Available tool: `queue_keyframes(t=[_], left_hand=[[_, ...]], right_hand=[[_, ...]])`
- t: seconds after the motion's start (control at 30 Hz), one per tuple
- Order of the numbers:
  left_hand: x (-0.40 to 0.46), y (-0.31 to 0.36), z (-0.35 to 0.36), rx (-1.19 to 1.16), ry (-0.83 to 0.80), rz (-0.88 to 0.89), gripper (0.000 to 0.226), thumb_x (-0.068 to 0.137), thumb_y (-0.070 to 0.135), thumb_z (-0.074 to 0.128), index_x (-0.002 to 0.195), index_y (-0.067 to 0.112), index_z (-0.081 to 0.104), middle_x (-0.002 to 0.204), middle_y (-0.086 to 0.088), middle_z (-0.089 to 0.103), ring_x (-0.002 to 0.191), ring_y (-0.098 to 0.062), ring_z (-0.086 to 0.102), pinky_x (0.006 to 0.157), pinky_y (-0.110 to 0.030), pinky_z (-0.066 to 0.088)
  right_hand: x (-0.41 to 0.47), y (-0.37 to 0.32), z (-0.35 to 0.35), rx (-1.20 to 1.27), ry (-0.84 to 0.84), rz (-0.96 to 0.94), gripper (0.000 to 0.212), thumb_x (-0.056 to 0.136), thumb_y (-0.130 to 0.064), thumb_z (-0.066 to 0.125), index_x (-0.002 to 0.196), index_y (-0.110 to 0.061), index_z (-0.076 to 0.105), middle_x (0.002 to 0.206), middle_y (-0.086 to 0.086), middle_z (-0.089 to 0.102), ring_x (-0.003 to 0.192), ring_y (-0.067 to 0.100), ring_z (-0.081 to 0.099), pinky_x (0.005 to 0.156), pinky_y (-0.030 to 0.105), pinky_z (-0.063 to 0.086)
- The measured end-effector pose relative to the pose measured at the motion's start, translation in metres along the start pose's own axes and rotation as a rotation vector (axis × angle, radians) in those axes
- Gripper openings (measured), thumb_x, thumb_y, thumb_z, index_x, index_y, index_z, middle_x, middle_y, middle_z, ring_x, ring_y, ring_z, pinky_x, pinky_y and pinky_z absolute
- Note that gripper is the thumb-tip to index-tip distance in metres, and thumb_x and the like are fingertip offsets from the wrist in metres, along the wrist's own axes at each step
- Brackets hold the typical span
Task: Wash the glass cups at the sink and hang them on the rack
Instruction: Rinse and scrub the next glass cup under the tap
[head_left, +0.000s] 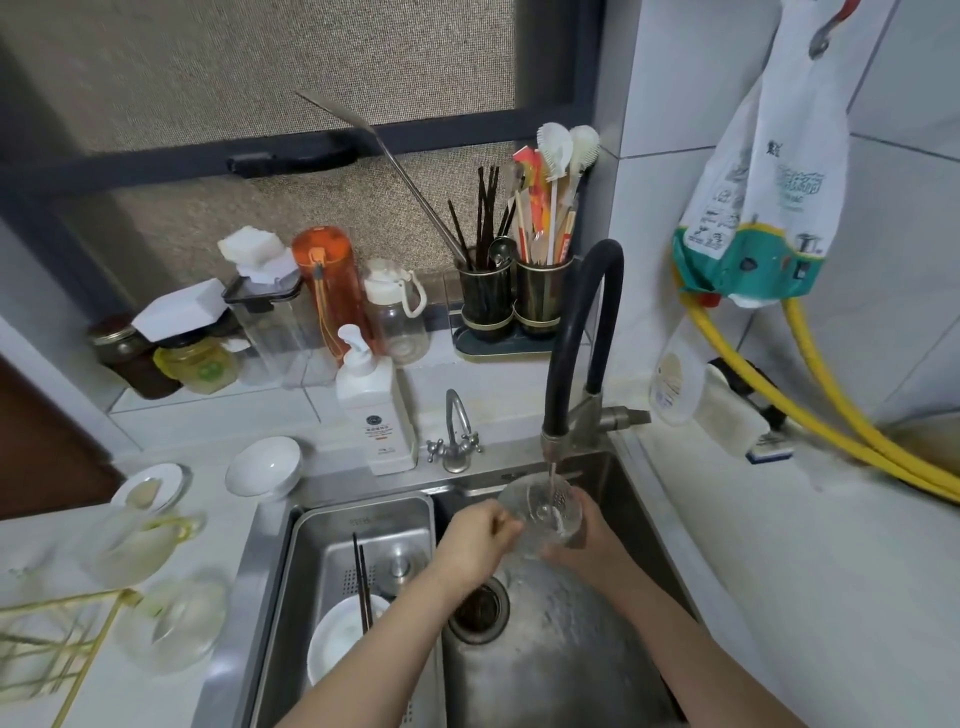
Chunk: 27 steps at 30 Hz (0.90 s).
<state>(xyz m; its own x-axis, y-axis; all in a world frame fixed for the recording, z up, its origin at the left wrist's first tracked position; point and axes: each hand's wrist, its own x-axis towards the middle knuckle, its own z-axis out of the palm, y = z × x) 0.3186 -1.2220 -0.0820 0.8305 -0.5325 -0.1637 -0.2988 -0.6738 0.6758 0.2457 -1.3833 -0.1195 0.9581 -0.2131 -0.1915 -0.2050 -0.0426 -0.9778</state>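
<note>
A clear glass cup (543, 512) is held over the steel sink (613, 649) under the running water of the black hose tap (556, 384). My right hand (584, 545) cups it from below and behind. My left hand (475, 545) pinches its left rim. Two more glass cups (130, 545) (174, 626) hang blurred on the gold wire rack (57, 639) at the far left of the counter.
A steel drain tray (311, 597) in the left of the sink holds a white bowl (335, 642) and dark chopsticks (362, 587). A soap bottle (376, 410), a small tap (456, 434), two white dishes (265, 465), bottles and a utensil holder (511, 296) stand behind. Yellow hoses (831, 426) run at right.
</note>
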Motion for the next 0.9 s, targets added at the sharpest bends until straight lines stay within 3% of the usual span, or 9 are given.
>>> queue_keyframes(t=[0.13,0.23,0.43,0.53,0.63,0.7,0.77,0.83,0.9], left_hand=[[0.002,0.012,0.003,0.364,0.079,0.227,0.017,0.093,0.022,0.052,0.081,0.011,0.057,0.088,-0.009,0.065,0.086,-0.025,0.058,0.073,-0.030,0.039],[0.005,0.009,0.013,0.537,0.080,0.383,0.010,0.087,0.011,0.054,0.090,0.008,0.063,0.097,-0.011,0.066,0.103,-0.029,0.058,0.087,-0.034,0.049],[-0.004,0.010,0.020,0.829,0.147,0.648,0.046,0.044,0.011,0.086,0.089,0.011,0.076,0.102,-0.007,0.073,0.111,-0.028,0.064,0.097,-0.036,0.051],[-0.014,0.015,0.020,0.963,0.176,0.691,0.046,0.047,0.019,0.084,0.091,0.012,0.077,0.104,-0.008,0.073,0.113,-0.028,0.063,0.104,-0.039,0.044],[-0.014,0.009,0.022,1.057,0.213,0.721,0.034,0.050,0.018,0.081,0.084,0.013,0.077,0.093,-0.008,0.075,0.113,-0.031,0.062,0.101,-0.042,0.048],[-0.013,0.007,0.017,1.030,0.251,0.662,0.030,0.050,0.016,0.081,0.079,0.015,0.075,0.086,-0.004,0.074,0.108,-0.029,0.065,0.096,-0.038,0.052],[-0.012,0.009,0.014,0.829,0.311,0.548,0.023,0.053,0.018,0.081,0.074,0.017,0.071,0.079,0.001,0.072,0.095,-0.026,0.068,0.079,-0.030,0.058],[-0.014,0.015,0.009,0.590,0.344,0.363,0.012,0.070,0.023,0.074,0.073,0.018,0.063,0.077,0.002,0.067,0.082,-0.020,0.064,0.063,-0.026,0.050],[-0.013,0.023,0.003,0.364,0.298,0.102,0.013,0.087,0.030,0.058,0.079,0.019,0.057,0.084,0.001,0.065,0.082,-0.019,0.059,0.064,-0.029,0.039]], right_hand=[[0.000,0.006,-0.006,0.082,-0.047,0.141,0.061,0.078,-0.002,0.068,0.131,-0.022,0.048,0.126,0.002,0.059,0.116,0.018,0.058,0.096,0.035,0.051],[-0.007,-0.001,-0.010,0.227,0.004,0.196,0.043,0.082,-0.005,0.064,0.122,-0.021,0.058,0.116,0.012,0.065,0.105,0.026,0.064,0.082,0.035,0.052],[-0.011,-0.015,-0.017,0.258,0.117,0.222,0.024,0.096,-0.011,0.046,0.116,-0.009,0.059,0.106,0.005,0.062,0.084,0.011,0.059,0.072,0.024,0.047],[-0.008,-0.021,-0.014,0.213,0.119,0.191,0.022,0.091,-0.027,0.059,0.107,-0.015,0.066,0.110,0.010,0.069,0.099,0.022,0.065,0.090,0.038,0.050],[-0.005,-0.025,-0.012,0.205,0.101,0.136,0.026,0.087,-0.024,0.065,0.113,-0.022,0.064,0.116,0.005,0.068,0.107,0.020,0.064,0.096,0.038,0.049],[-0.002,-0.031,-0.008,0.226,0.072,0.136,0.022,0.086,-0.025,0.067,0.108,-0.030,0.065,0.113,-0.001,0.068,0.106,0.016,0.064,0.097,0.037,0.048],[0.002,-0.034,-0.006,0.227,0.061,0.140,0.025,0.084,-0.031,0.069,0.109,-0.031,0.065,0.114,-0.004,0.067,0.108,0.015,0.062,0.101,0.039,0.046],[0.007,-0.038,-0.003,0.216,0.069,0.152,0.034,0.085,-0.033,0.067,0.118,-0.024,0.064,0.118,-0.001,0.066,0.112,0.019,0.060,0.105,0.046,0.044],[0.012,-0.039,-0.001,0.229,0.109,0.179,0.034,0.090,-0.025,0.062,0.124,-0.017,0.061,0.122,0.004,0.064,0.115,0.021,0.059,0.105,0.048,0.043]])
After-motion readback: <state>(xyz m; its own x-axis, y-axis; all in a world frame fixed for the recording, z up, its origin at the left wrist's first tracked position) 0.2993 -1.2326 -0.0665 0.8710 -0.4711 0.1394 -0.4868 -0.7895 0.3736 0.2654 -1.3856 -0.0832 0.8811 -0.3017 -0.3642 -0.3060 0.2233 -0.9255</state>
